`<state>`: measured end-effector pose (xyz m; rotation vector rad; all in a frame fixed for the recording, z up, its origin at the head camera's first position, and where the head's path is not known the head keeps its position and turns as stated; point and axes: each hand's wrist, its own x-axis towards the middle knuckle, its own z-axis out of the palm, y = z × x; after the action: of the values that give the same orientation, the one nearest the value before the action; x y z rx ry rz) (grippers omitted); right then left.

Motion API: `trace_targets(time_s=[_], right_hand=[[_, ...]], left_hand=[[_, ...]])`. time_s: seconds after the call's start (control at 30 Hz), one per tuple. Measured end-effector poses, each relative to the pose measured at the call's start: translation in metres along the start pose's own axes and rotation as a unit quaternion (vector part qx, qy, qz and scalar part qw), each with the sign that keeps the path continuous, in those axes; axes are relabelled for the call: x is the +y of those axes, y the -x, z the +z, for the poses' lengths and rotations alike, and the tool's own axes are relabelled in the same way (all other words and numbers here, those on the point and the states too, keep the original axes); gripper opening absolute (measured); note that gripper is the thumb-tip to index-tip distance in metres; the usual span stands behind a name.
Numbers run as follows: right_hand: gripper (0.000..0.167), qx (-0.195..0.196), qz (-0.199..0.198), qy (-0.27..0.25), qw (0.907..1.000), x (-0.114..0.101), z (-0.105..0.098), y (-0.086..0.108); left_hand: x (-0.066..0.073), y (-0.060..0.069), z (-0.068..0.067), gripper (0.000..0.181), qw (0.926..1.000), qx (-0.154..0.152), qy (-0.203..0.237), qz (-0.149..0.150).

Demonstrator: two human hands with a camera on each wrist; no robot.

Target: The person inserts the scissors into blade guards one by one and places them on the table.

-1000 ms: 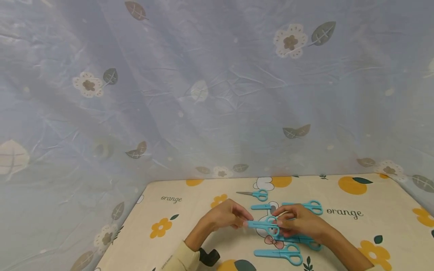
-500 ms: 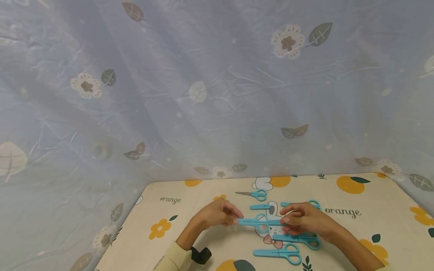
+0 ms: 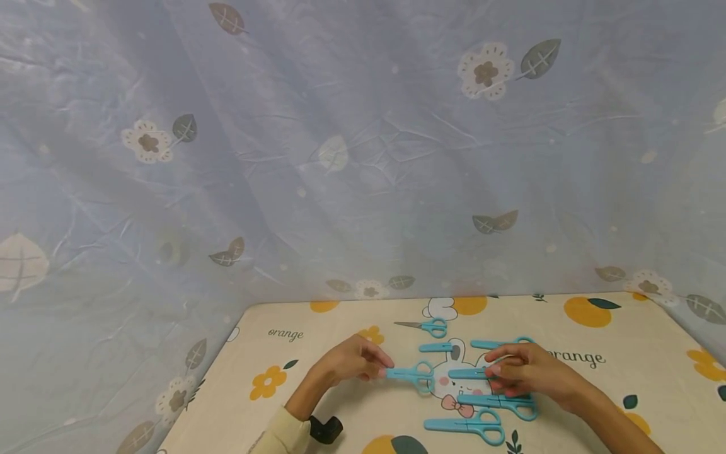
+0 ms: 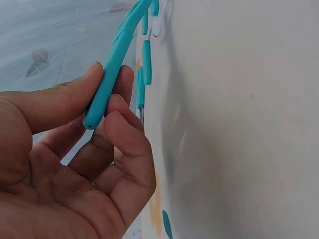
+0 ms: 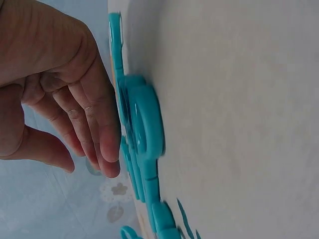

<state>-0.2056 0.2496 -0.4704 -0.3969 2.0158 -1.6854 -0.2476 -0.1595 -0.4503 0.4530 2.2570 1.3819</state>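
Note:
Pinched between the thumb and fingers of my left hand [image 3: 353,362] is a pair of light-blue scissors [image 3: 404,374] with a cover over the blades. The left wrist view shows the grip on the cover's tip end [image 4: 105,84], with the handles pointing away. My right hand [image 3: 524,372] hovers over another blue piece [image 3: 467,374], whose right end it hides. In the right wrist view, thumb and fingers stand apart with nothing between them, close beside blue scissors handles [image 5: 149,119]. Two covered scissors lie just below, one pair [image 3: 496,403] above the other [image 3: 465,425].
Uncovered scissors [image 3: 422,326] with grey blades lie toward the back. Near them are a loose blue cover [image 3: 435,347] and another blue pair [image 3: 490,344], partly behind the right hand. The patterned tablecloth [image 3: 306,359] meets a hanging curtain [image 3: 363,189] behind.
My left hand has moved left with the covered scissors. The right hand has come off their handles and shifted right, and the blue piece beneath now shows more.

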Motion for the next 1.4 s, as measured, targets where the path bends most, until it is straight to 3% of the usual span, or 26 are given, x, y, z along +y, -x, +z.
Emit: trace_targets(time_s=[0.43,0.7,0.93,1.13,1.4], right_hand=[[0.051,0.0,0.005,-0.004,1.0,0.009,-0.008,0.009],[0.05,0.022,0.015,0.028,0.9992,0.005,-0.005,0.008],[0.051,0.037,0.024,0.049,0.9978,-0.007,-0.003,0.01],[0.049,0.042,0.019,0.061,0.9971,-0.01,-0.007,0.014],[0.046,0.08,-0.003,0.127,0.9886,-0.01,-0.019,0.018]], left_hand=[[-0.011,0.012,0.0,0.015,0.9998,0.016,-0.013,0.002],[-0.011,0.018,-0.001,0.016,0.9962,0.034,-0.078,0.015],[-0.006,0.019,-0.003,0.012,0.9873,0.051,-0.148,0.028],[-0.006,0.019,-0.003,0.01,0.9846,0.047,-0.165,0.035],[-0.008,0.016,-0.004,0.012,0.984,0.045,-0.171,0.021]])
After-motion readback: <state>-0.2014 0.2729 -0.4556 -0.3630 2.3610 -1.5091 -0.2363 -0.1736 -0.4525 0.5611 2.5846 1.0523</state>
